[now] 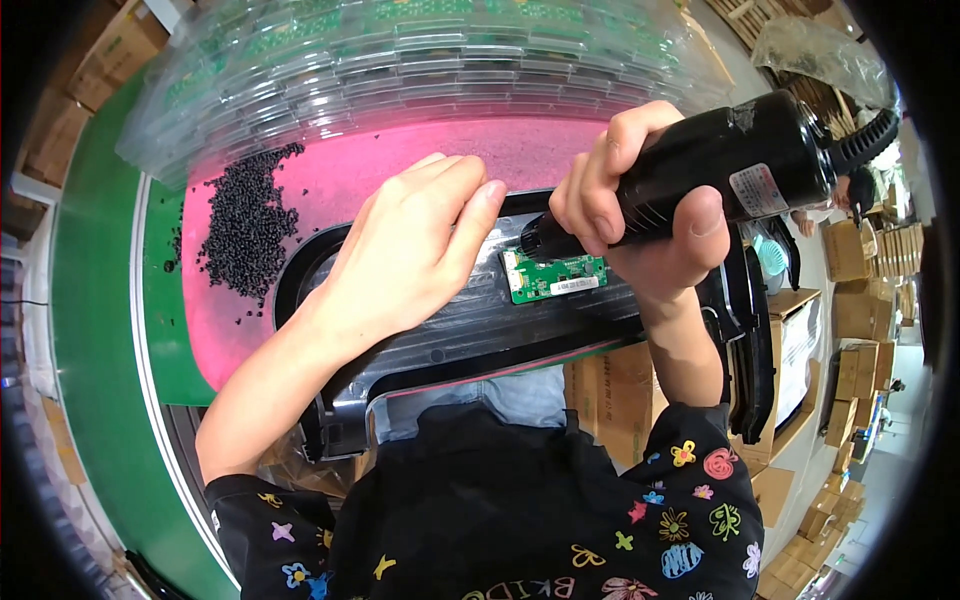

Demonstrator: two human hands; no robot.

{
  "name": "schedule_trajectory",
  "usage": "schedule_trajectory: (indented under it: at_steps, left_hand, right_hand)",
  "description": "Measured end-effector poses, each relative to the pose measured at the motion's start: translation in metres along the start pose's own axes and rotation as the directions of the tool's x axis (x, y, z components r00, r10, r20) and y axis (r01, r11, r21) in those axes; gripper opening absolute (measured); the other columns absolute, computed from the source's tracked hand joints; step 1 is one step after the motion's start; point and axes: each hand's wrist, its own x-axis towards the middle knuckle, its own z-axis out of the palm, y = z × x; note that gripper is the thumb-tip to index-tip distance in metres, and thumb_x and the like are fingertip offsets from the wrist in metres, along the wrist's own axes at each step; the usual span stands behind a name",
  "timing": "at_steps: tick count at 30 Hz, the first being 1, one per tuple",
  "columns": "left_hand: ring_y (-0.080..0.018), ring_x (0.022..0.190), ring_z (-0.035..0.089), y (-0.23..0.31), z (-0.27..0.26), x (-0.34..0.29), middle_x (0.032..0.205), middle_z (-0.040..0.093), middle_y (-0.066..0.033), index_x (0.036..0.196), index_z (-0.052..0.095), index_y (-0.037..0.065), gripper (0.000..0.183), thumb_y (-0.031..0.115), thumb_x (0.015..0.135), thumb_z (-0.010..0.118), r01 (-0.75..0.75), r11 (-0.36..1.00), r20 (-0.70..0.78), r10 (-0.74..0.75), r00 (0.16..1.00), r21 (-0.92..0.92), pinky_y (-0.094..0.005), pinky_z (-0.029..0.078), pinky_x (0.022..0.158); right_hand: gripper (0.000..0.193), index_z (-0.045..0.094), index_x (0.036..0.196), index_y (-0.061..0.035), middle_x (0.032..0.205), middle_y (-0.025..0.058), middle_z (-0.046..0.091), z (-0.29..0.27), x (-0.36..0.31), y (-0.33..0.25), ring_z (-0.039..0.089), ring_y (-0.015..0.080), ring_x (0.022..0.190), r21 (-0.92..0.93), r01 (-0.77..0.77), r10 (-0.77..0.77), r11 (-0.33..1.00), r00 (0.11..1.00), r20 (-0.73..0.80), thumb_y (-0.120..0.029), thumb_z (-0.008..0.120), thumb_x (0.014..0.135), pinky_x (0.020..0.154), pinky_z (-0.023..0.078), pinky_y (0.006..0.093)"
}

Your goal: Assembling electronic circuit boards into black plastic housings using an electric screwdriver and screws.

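Note:
My right hand (655,262) is wrapped round a black electric screwdriver (745,155), which tilts down to the left. Its nose is over the upper edge of a small green circuit board (530,286); the tip is too dark to tell whether it touches. The board lies inside a long black plastic housing (470,328) with raised rims. Over the housing, left of the board, my left hand (415,235) is closed, fingers curled and thumb against them. Whatever it may hold is hidden. To the left, a heap of tiny black screws (245,225) lies on a pink mat (345,150).
Stacked clear plastic trays (400,85) with green boards stand along the back. A thick cord (865,140) leaves the screwdriver at the right. Another black plastic part (750,370) and an open cardboard box (790,350) are close on my right. Green tabletop (110,230) borders the mat.

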Motion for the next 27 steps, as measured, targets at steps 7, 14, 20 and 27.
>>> schedule_trajectory:
  at_steps: [7,14,20,27]
  left_hand:
    - [-0.0308,0.079,0.059,-0.006,0.0,-0.005,0.079,0.061,-0.0122,0.088,0.06,0.0,0.009,0.009,0.088,0.061,-0.133,0.989,0.105,0.125,0.986,0.069,-0.0413,0.044,0.072]
    - [-0.0271,0.083,0.061,-0.006,0.0,-0.006,0.079,0.065,-0.0081,0.088,0.064,0.003,0.008,0.01,0.084,0.065,-0.112,0.987,0.154,0.094,0.984,0.113,-0.0385,0.044,0.075]
    - [-0.0249,0.082,0.06,-0.007,0.0,-0.007,0.079,0.064,-0.0072,0.086,0.065,0.004,0.012,0.014,0.081,0.071,-0.247,0.955,0.239,0.205,0.949,0.162,-0.0375,0.043,0.073]
    - [-0.0258,0.078,0.06,-0.001,0.004,-0.004,0.077,0.061,-0.0068,0.085,0.063,0.003,0.016,0.009,0.075,0.074,-0.351,0.935,0.119,0.355,0.927,-0.056,-0.0363,0.043,0.072]
  right_hand:
    - [0.054,0.046,0.092,-0.0031,0.055,0.0014,0.044,0.003,0.016,0.007,0.041,0.01,0.043,0.082,-0.106,0.093,0.991,0.985,0.148,-0.053,0.066,0.085,0.044,0.036,0.024]
    - [0.057,0.046,0.096,-0.0023,0.056,0.0014,0.044,0.01,0.012,0.011,0.041,0.0098,0.044,0.029,-0.092,0.091,0.995,0.995,0.044,-0.055,0.064,0.085,0.043,0.035,0.0241]
    - [0.06,0.049,0.102,-0.0086,0.062,-0.0028,0.049,0.001,0.0,-0.013,0.046,0.0089,0.048,0.294,0.063,-0.071,0.954,0.997,0.017,-0.065,0.059,0.085,0.05,0.038,0.0263]
    - [0.057,0.048,0.102,-0.0123,0.063,-0.0049,0.051,-0.001,-0.002,-0.052,0.049,0.0074,0.049,0.263,0.207,-0.233,0.942,0.97,0.073,-0.063,0.065,0.08,0.056,0.043,0.0252]
